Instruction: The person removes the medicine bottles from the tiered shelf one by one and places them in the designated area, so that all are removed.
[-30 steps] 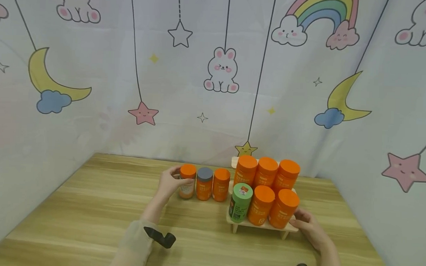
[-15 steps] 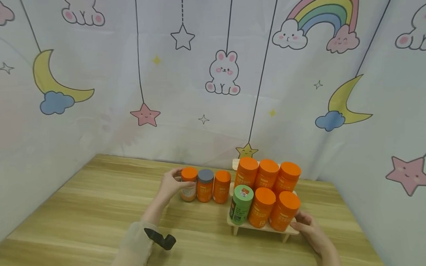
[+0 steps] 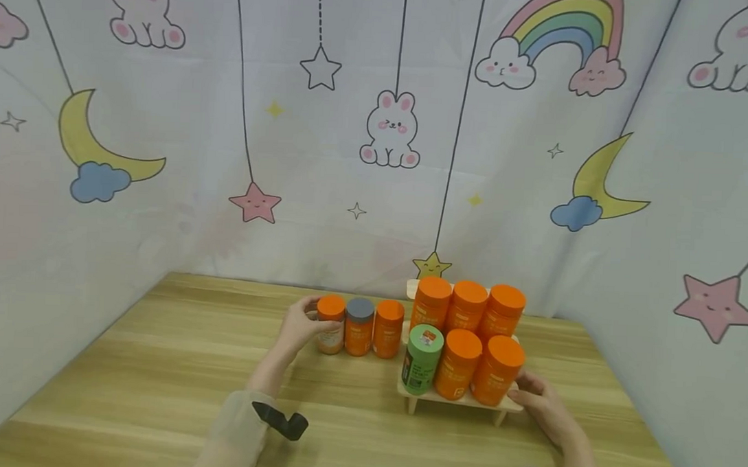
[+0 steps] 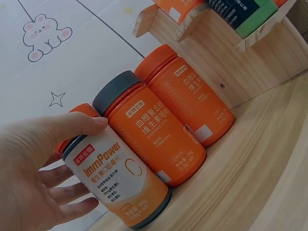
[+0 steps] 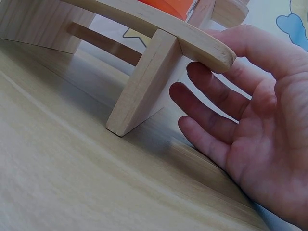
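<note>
In the head view, three pill bottles stand in a row left of a stepped wooden rack. My left hand holds the leftmost, a white-labelled pill bottle, thumb across its front near the lid and fingers behind it. Beside it are a grey-lidded orange bottle and an orange-lidded bottle. At the rack's right end, my right hand grips the rounded tip of the lower shelf board, its lower fingers spread beneath. A green bottle and several orange bottles fill the two tiers.
All stands on a wood-grain table. A white cloth backdrop printed with bunnies, moons and stars hangs close behind and along both sides. One support leg of the rack rests on the tabletop beside my right fingers.
</note>
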`<state>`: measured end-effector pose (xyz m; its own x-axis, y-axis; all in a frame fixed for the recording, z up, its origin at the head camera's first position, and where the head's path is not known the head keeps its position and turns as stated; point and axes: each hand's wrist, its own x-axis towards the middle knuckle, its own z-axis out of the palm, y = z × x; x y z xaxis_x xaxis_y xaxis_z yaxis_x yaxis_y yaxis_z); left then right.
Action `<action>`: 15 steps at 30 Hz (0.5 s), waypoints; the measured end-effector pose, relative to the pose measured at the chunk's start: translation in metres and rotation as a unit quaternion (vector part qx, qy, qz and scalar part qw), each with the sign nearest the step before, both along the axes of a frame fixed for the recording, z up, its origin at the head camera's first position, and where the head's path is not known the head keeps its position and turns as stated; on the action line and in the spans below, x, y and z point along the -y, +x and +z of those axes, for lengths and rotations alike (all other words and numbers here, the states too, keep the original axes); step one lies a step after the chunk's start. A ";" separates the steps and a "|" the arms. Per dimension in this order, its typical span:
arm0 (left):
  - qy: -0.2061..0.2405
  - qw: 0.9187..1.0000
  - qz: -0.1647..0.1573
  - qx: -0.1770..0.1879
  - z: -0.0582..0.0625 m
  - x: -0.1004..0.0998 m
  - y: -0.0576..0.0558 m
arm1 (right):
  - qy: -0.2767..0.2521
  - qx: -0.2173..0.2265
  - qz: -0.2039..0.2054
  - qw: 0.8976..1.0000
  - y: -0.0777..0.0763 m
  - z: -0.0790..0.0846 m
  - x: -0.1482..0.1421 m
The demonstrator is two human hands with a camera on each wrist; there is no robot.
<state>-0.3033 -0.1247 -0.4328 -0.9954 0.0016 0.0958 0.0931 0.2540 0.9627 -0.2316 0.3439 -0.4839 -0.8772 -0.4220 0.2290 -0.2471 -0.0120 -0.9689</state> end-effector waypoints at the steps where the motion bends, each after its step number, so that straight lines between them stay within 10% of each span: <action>1: 0.000 1.000 -0.002 -0.002 0.000 0.000 0.000 | -0.001 0.001 -0.001 1.000 0.000 0.000 0.000; 15: -0.018 1.000 -0.018 -0.007 0.014 -0.001 0.002 | 0.009 0.005 0.003 1.000 0.001 0.004 0.001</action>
<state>-0.3009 -0.1241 -0.4193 -0.9932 0.0404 0.1095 0.1165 0.2844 0.9516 -0.2304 0.3425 -0.4803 -0.8772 -0.4305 0.2125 -0.2373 0.0041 -0.9714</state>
